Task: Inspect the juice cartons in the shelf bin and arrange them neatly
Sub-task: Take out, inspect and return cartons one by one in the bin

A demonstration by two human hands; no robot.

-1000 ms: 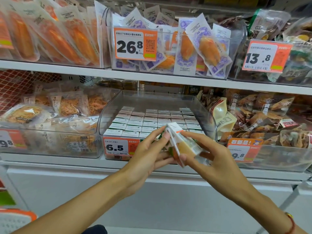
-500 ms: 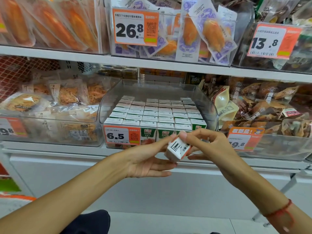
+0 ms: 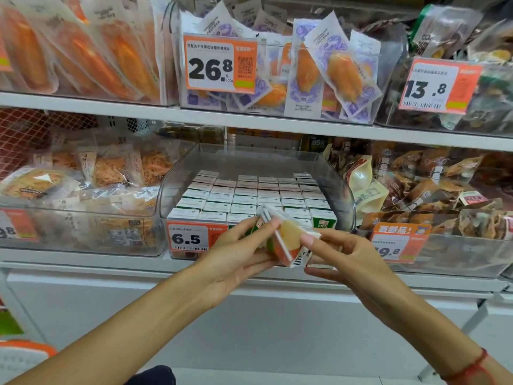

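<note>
**While the carton hangs outside the bin, a slip is the main worry**

Because only fingertips are doing the holding, the grip looks light. The left hand (image 3: pixel 236 254) cradles the carton (image 3: pixel 283 243) from the left side, its fingers curled along the near face and its thumb up near the top edge. The right hand (image 3: pixel 352 262) pinches the other end, with the forefinger laid on the upper corner and the thumb underneath. Both hands are closed on the same carton, which sits tilted, a printed fruit picture and a taped straw turned up toward the person.

That carton is out in the open air, just in front of the clear bin (image 3: pixel 341 190) and above the shelf edge (image 3: pixel 111 266). If the hands turn it further to read another face, one pinch has to let go, and the smooth box could twist free and fall past the shelf to the floor. A squeeze that is too firm could dent a corner instead.

Behind the hands, the other cartons (image 3: pixel 249 195) stand upright in tight rows inside the bin, tops level. I judge the gap for this one lies at the front row, though the hands hide it. Pushing the carton in at a slant could knock a neighbour askew or catch on the bin's front wall, where the price tag (image 3: pixel 191 237) is clipped. Snack bags (image 3: pixel 430 190) in the next bin crowd close on the right, so a wide elbow swing might disturb them.
</note>
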